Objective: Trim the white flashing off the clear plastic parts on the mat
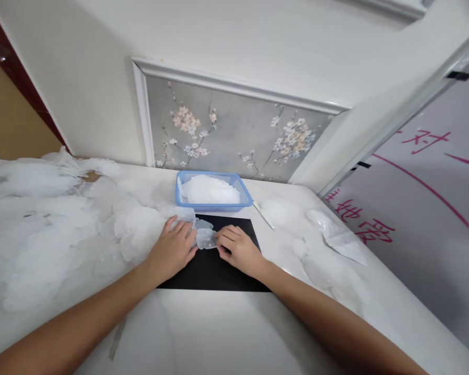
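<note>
Over a black mat (219, 273), my left hand (172, 247) has its fingers bent round the near side of some thin, translucent plastic pieces (204, 224). Its thumb lies lower, and part of its grip is hidden. My right hand (240, 251) is closed, pinching the right edge of a small clear plastic piece (206, 239) with rounded edges and tiny marks. This piece spans the gap between both hands, just above the mat. Left of my left hand, a loose heap of similar translucent pieces (136, 229) spreads over the table.
Behind the mat stands a blue plastic basket (214, 208) filled with whitish translucent pieces. A thin white-and-green tool (264, 215) lies beside it. More pieces (42, 234) are piled far left. A clear bag (338, 237) lies at right, near a board with red writing (426, 192).
</note>
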Demonstrator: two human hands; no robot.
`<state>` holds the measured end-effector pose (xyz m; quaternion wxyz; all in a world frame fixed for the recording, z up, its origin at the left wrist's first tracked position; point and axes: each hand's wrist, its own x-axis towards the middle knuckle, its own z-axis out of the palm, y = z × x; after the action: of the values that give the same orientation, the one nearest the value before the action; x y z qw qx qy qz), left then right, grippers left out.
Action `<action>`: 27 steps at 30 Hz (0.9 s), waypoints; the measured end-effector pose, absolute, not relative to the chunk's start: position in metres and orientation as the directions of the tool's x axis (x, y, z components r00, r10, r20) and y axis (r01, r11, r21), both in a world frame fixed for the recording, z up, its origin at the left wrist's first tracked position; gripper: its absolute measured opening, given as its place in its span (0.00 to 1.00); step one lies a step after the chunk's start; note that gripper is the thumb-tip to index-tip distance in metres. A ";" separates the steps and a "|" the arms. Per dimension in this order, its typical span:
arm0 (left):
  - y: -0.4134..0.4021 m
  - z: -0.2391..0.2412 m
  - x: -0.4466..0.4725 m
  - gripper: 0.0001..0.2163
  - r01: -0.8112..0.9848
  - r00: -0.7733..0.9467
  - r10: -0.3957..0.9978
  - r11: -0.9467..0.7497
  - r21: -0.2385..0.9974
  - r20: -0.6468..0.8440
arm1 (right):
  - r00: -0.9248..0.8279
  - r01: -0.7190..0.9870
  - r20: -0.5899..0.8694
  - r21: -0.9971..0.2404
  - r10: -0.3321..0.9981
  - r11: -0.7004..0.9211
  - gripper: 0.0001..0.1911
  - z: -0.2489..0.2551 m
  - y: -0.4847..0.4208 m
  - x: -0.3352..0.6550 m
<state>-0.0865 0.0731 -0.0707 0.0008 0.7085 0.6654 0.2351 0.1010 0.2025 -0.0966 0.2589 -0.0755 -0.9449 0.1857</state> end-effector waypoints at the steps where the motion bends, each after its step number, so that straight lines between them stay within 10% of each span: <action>1: 0.074 -0.070 -0.083 0.06 0.954 -0.005 0.945 -0.094 0.285 0.326 | -0.838 0.036 0.463 -0.480 0.288 0.877 0.07 -0.095 0.205 0.105; 5: 0.084 -0.066 -0.074 0.08 0.960 -0.063 0.948 -0.027 0.277 0.311 | -0.734 -0.025 0.258 -0.935 0.628 0.355 0.06 -0.092 0.209 0.112; 9: 0.104 -0.062 -0.073 0.04 0.955 -0.160 0.936 0.066 0.290 0.314 | -0.692 -0.079 0.009 -0.995 0.722 -0.063 0.09 -0.096 0.217 0.110; 14: 0.112 -0.055 -0.063 0.06 0.842 -0.229 0.905 -0.001 0.540 0.359 | -0.679 -0.015 -0.003 -1.000 0.734 -0.018 0.10 -0.097 0.236 0.114; 18: 0.101 -0.057 -0.052 0.13 0.390 -0.404 0.913 0.119 0.913 0.053 | -0.711 0.012 -0.088 -0.994 0.698 -0.112 0.10 -0.094 0.251 0.121; 27: 0.095 -0.062 -0.059 0.21 -0.104 -0.349 0.902 0.233 0.967 -0.255 | -0.778 0.018 -0.112 -0.988 0.618 -0.156 0.17 -0.095 0.258 0.128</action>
<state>-0.0590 0.0948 -0.0616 0.4733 0.3182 0.6265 0.5312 0.1278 0.2580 -0.0947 0.2096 -0.2587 -0.6150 0.7148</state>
